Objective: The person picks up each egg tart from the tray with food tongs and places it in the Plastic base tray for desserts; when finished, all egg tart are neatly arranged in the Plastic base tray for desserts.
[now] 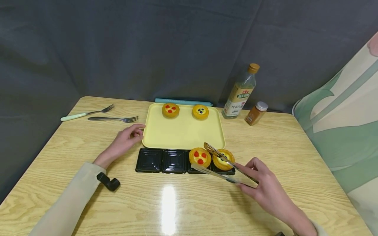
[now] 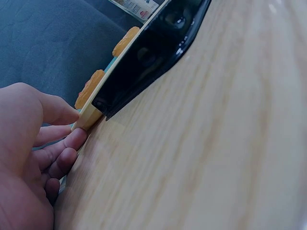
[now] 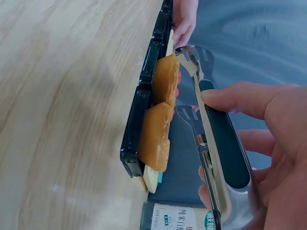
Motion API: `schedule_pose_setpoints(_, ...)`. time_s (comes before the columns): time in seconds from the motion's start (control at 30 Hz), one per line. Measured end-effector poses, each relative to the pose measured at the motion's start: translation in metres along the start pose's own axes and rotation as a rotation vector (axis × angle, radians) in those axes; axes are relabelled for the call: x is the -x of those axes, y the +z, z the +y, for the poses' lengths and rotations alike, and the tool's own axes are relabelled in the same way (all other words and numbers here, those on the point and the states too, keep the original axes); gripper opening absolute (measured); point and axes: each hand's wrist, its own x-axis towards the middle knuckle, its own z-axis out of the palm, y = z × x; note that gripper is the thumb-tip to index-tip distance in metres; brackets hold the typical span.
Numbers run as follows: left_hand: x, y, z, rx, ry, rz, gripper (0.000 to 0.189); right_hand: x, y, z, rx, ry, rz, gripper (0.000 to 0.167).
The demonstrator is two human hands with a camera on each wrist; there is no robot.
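My left hand (image 1: 129, 137) holds the left rim of a yellow tray (image 1: 183, 129) between thumb and fingers. On that tray sit a tart with red berries (image 1: 170, 110) and a tart with blueberries (image 1: 200, 111). My right hand (image 1: 267, 185) grips metal tongs (image 3: 216, 129) with dark green handle pads. Their arms stand spread above the black compartment tray (image 1: 149, 160), with nothing between the tips. A red-berry tart (image 1: 196, 155) fills its third compartment from the left. A blueberry tart (image 1: 218, 163), partly covered by the tongs, occupies the rightmost one. The two left compartments are bare.
Two forks, one with a pale green handle (image 1: 73, 116) and one all metal (image 1: 107, 118), lie at the left. A glass bottle (image 1: 237, 95) and a small spice jar (image 1: 256, 113) stand at the back right. Behind the yellow tray lies a teal bar (image 1: 183, 102).
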Motion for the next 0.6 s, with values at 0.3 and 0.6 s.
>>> schedule_pose_setpoints(0.3,0.0,0.001,-0.001,-0.008,-0.019,-0.003,0.043,-0.011,-0.011,0.002,0.013,-0.043,0.062,0.063)
schedule_pose_setpoints(0.6,-0.001,0.001,-0.002,-0.009,-0.001,0.001,0.043,-0.031,-0.023,0.008,0.004,-0.024,0.124,0.062)
